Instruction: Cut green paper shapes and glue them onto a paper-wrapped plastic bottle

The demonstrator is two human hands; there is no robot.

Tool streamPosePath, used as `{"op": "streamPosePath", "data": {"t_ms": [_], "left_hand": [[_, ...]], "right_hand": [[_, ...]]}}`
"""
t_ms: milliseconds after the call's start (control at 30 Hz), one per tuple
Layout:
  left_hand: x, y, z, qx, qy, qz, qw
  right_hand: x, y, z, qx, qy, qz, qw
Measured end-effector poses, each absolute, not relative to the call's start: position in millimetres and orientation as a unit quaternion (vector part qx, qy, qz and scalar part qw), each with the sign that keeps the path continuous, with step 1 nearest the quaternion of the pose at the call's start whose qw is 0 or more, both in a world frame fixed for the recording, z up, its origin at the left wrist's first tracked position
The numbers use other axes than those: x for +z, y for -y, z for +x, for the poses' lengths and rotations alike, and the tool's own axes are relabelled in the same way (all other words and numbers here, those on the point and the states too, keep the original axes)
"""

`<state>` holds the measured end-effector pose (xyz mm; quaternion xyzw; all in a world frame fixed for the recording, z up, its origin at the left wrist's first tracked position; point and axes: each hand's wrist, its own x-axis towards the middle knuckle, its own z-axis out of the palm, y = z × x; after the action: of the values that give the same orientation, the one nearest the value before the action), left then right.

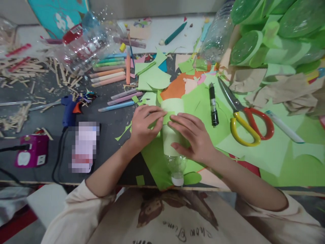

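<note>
A clear plastic bottle [175, 164] wrapped in pale green paper [171, 142] lies on green sheets, its white cap [177, 180] toward me. Across the wrap sits a small bright green paper piece [168, 117]. My left hand [146, 125] pinches that piece's left end between thumb and fingers. From the right, my right hand [194, 135] rests on the wrapped bottle, its fingertips on the piece's right end and its fingers spread. A green paper oval [192, 178] is beside the cap.
Scissors [237, 112] and a black pen [213, 105] lie right of the bottle. A blue glue gun [68, 110], a phone [85, 147] and a magenta box [32, 150] are on the left. Markers, wood sticks and plastic bottles [218, 34] fill the back.
</note>
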<state>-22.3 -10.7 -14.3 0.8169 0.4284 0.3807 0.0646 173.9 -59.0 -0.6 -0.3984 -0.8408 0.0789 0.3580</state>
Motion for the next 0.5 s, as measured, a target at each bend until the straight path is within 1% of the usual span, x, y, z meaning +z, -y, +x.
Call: {"op": "streamPosePath", "data": {"t_ms": [133, 200, 300, 400, 433, 500], "left_hand": [[0.7, 7.7, -31.1, 0.348, -0.444, 0.823, 0.064], [13.5, 2.2, -53.6, 0.306, -0.493, 0.811, 0.079], [30.2, -11.2, -110.3, 0.246, -0.597, 0.762, 0.051], [35.7, -24.7, -170.9, 0.12, -0.727, 0.673, -0.06], [35.2, -28.4, -187.4, 0.066, -0.761, 0.641, -0.077], [32.3, -34.2, -212.6, -0.04, -0.823, 0.565, -0.05]], "right_hand": [[-3.6, 61.7, 173.5, 0.1, 0.837, -0.397, 0.364], [-6.6, 61.7, 173.6, 0.101, 0.836, -0.391, 0.371], [-12.1, 60.2, 174.1, 0.101, 0.834, -0.372, 0.394], [-16.7, 59.0, 174.1, 0.102, 0.833, -0.36, 0.408], [-17.7, 58.8, 174.1, 0.102, 0.831, -0.361, 0.411], [-19.1, 58.9, 173.9, 0.102, 0.829, -0.361, 0.416]]}}
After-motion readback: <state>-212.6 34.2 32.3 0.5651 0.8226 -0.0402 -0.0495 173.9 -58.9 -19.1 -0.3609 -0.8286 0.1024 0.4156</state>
